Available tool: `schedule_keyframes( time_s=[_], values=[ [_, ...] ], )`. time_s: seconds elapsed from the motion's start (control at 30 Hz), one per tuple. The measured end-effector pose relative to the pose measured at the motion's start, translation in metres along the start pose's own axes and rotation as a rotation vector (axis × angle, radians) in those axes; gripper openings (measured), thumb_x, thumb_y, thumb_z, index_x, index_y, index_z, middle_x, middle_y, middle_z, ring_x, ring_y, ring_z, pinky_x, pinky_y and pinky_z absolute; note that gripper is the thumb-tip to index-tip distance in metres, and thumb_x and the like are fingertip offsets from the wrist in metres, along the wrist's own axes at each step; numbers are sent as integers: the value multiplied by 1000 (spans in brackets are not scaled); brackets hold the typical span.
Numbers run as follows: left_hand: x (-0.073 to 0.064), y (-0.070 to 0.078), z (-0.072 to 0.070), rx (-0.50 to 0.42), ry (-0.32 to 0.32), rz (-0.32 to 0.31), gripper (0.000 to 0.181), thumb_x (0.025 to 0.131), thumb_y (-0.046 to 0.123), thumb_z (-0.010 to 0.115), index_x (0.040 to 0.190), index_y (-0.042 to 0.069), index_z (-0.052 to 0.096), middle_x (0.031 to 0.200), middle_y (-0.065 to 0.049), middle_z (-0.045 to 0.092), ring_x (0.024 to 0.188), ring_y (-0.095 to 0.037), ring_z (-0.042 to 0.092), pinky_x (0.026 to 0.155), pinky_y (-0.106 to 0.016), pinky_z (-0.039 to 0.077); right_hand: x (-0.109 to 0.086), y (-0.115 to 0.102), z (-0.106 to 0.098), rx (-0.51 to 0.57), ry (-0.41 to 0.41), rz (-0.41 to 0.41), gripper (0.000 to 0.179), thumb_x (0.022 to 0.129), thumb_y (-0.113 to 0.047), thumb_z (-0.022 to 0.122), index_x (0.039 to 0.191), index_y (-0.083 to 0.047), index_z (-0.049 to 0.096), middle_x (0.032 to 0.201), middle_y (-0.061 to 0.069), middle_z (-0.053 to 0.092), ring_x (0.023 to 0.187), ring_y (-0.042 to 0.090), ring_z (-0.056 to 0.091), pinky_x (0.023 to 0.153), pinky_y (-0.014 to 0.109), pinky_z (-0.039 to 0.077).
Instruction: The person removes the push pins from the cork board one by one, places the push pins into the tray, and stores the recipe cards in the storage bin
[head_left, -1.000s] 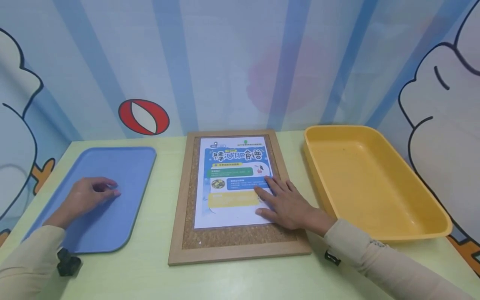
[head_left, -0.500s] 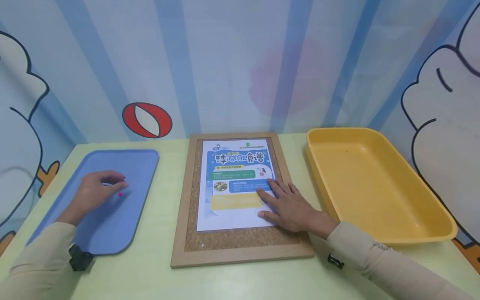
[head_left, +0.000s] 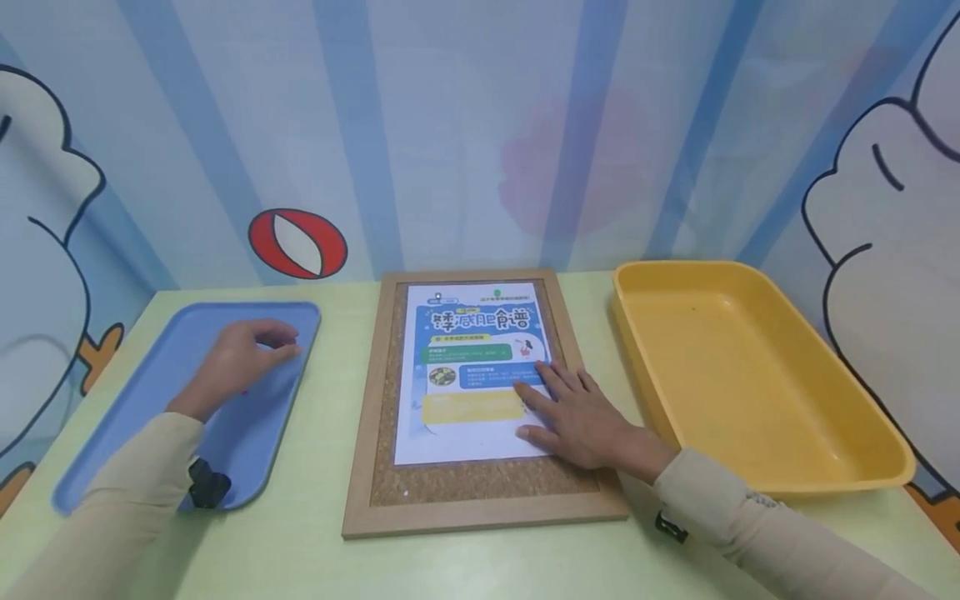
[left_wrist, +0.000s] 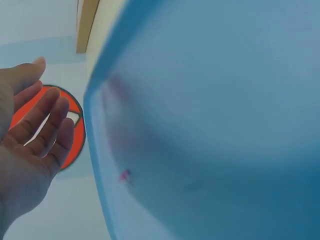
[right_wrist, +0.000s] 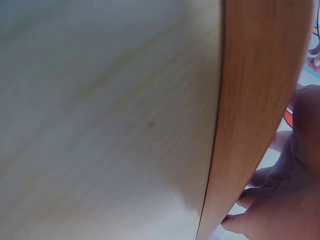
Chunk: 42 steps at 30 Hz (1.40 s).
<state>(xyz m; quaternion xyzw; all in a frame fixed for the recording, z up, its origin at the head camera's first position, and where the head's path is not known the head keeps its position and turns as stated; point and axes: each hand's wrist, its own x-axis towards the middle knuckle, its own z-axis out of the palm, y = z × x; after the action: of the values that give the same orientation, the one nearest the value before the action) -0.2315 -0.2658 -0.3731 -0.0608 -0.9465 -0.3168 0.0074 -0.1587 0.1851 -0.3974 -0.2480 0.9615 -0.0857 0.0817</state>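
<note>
My left hand [head_left: 246, 354] is raised over the blue tray [head_left: 258, 454] near its right edge, fingers loosely bent. In the left wrist view a gap shows between thumb and fingertips, with nothing visible in it. A small pink pin [left_wrist: 125, 176] lies on the tray below the hand. My right hand [head_left: 573, 421] rests flat, fingers spread, over the right side of the printed sheet [head_left: 465, 442], which lies on a wood-framed cork board [head_left: 480, 483]. A green pushpin [head_left: 497, 293] and a whitish one [head_left: 438, 296] sit at the sheet's top.
A deep yellow tray [head_left: 750, 375] stands right of the board, beside my right forearm. The pale green table [head_left: 315, 550] runs between the blue tray and the board. Behind rises a striped backdrop [head_left: 457, 150] with a red-and-white printed shape [head_left: 297, 243].
My left hand has lifted off the blue tray's surface and moved right and away from me, uncovering the pink pin. My right hand stays on the sheet.
</note>
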Motion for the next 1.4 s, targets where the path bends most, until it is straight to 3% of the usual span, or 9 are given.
schedule_keyframes(
  time_s=[0.17,0.57,0.93,1.2,1.4],
  values=[
    [12,13,8,2,20,53,35,92,21,71,118,-2,68,112,-23,70,104,-37,64,79,-43,56,0,1,-1,-4,8,-8,67,101,-55,44,156,-19,34,166,21,17,154,44,7,119,67,9],
    [38,37,29,-29,-9,128,32,91,17,71,116,-3,68,111,-23,70,102,-37,66,83,-49,54,1,2,2,-3,1,7,67,101,-56,43,156,-20,33,166,20,17,154,44,7,119,67,9],
    [59,61,49,-39,-36,95,31,93,18,69,118,-1,67,111,-21,69,104,-36,64,87,-49,53,0,0,2,3,-1,9,67,101,-56,43,157,-20,33,166,19,16,154,43,6,119,67,8],
    [72,79,58,-106,-89,-23,37,97,22,64,129,4,62,124,-18,64,114,-34,58,95,-48,53,0,1,1,11,9,4,67,101,-55,43,156,-20,33,166,20,16,154,43,6,119,68,8],
    [80,88,70,-157,-107,-52,38,96,21,65,131,7,61,127,-15,63,115,-32,57,101,-48,51,1,2,3,-10,-10,12,67,101,-58,41,157,-23,32,167,18,16,154,42,6,119,67,8]
  ],
)
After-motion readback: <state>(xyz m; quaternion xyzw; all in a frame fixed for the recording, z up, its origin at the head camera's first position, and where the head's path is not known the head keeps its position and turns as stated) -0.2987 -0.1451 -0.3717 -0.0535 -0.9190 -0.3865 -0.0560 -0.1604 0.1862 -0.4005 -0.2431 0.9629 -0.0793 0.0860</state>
